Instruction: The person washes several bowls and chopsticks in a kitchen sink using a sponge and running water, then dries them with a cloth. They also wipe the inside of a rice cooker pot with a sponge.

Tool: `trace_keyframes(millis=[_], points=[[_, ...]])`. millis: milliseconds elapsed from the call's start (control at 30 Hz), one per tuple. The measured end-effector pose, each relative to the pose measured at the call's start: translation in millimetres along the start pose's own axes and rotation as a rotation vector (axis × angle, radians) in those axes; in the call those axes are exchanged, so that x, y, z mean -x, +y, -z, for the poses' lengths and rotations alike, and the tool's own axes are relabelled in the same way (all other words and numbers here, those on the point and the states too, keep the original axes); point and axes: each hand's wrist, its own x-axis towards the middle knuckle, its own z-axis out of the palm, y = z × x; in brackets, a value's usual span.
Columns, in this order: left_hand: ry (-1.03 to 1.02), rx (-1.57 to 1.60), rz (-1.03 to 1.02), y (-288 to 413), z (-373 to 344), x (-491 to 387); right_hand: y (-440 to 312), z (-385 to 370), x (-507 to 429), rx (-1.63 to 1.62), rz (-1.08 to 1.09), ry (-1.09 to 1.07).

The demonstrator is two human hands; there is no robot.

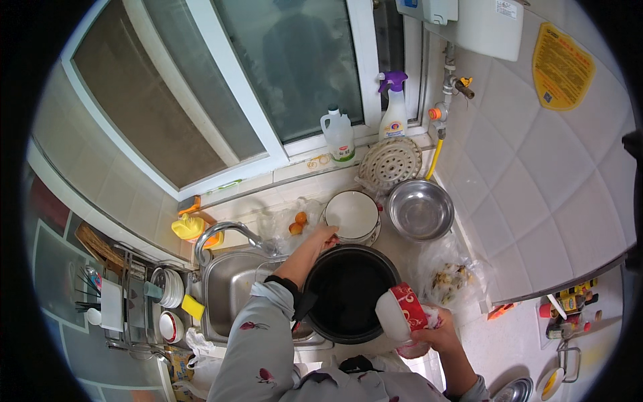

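Observation:
My left hand [327, 237] is at the near-left rim of a white bowl with a dark rim [351, 215], thumb at the edge and fingers lower down. That bowl rests on other dishware on the counter, behind a large black pot [351, 294]. My right hand [436, 330] grips a white bowl with a red patterned band [399, 314], tilted on its side over the pot's right edge. A pink-and-white cloth [414, 349] is bunched in the same hand. The black pot stands between my forearms, its inside dark.
A steel sink [226, 286] with a curved faucet [236, 228] lies left. Orange round fruits [296, 226] sit on plastic behind. A steel basin [421, 210], a perforated steamer plate [391, 163] and a plastic bag of scraps [449, 279] are right. A dish rack [135, 296] stands far left.

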Motion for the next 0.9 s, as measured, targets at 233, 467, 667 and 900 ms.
trace_keyframes(millis=[233, 467, 667, 900], points=[[-0.312, -0.153, -0.229, -12, 19, 149, -9, -37, -39, 0.63, 0.308, -0.181], [-0.438, 0.437, -0.249, -102, 61, 284, 4, -151, -81, 1.122, 0.629, -0.631], [-0.211, 0.911, -0.298, -213, 140, 302, 64, -250, -90, 0.886, 0.834, -0.841], [0.553, 1.276, -0.254, -351, 311, 292, 118, -293, -124, 0.495, 0.149, -0.483]])
